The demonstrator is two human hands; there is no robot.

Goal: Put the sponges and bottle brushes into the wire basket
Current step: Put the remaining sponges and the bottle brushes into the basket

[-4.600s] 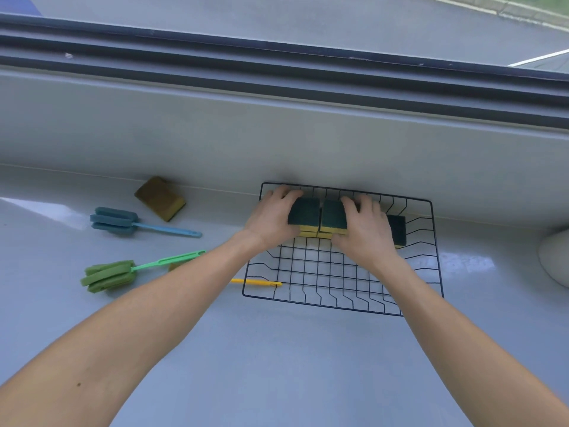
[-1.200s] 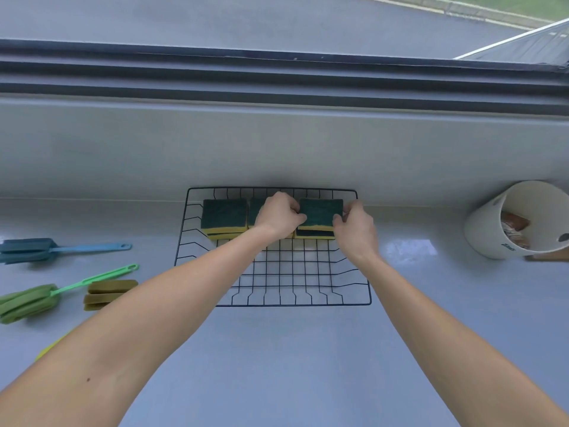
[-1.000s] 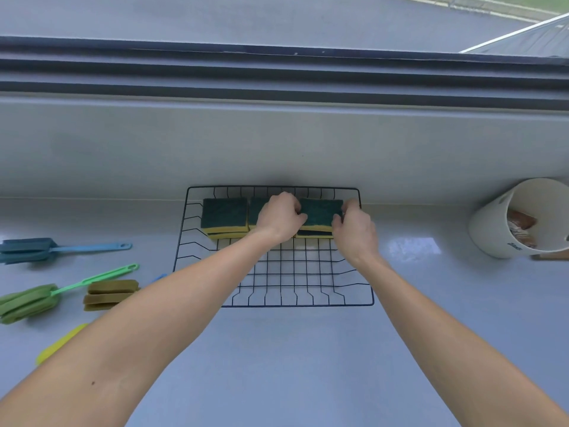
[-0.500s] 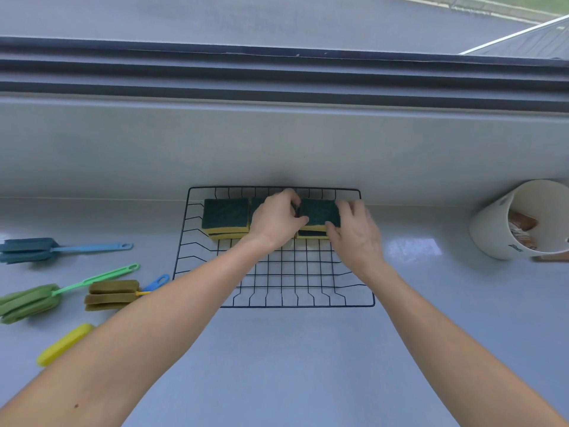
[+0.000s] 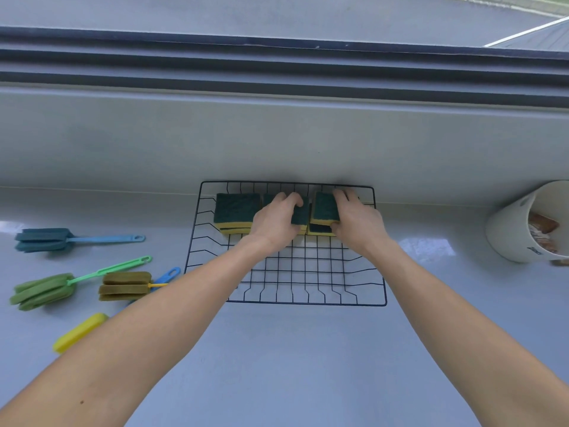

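Observation:
A black wire basket (image 5: 308, 291) sits against the back wall. Green-and-yellow sponges lie in stacks along its far side: a left stack (image 5: 235, 211), a middle stack (image 5: 301, 214) under my left hand (image 5: 275, 221), and a right stack (image 5: 324, 208) whose top sponge is tilted up in my right hand (image 5: 357, 220). Left of the basket lie bottle brushes: a teal one (image 5: 46, 239), a green one (image 5: 43, 290), an olive one (image 5: 124, 285) with a yellow stem, a blue handle (image 5: 167, 275) and a yellow handle (image 5: 80, 331).
A white cup (image 5: 520, 229) with brown items inside lies tipped at the right, next to the wall. A raised grey ledge and window frame run behind the basket. The grey counter (image 5: 292, 365) spreads toward me.
My right hand has lifted and tilted the top sponge of the right stack. My left hand stays on the middle stack. More of the brushes at the left has come into view.

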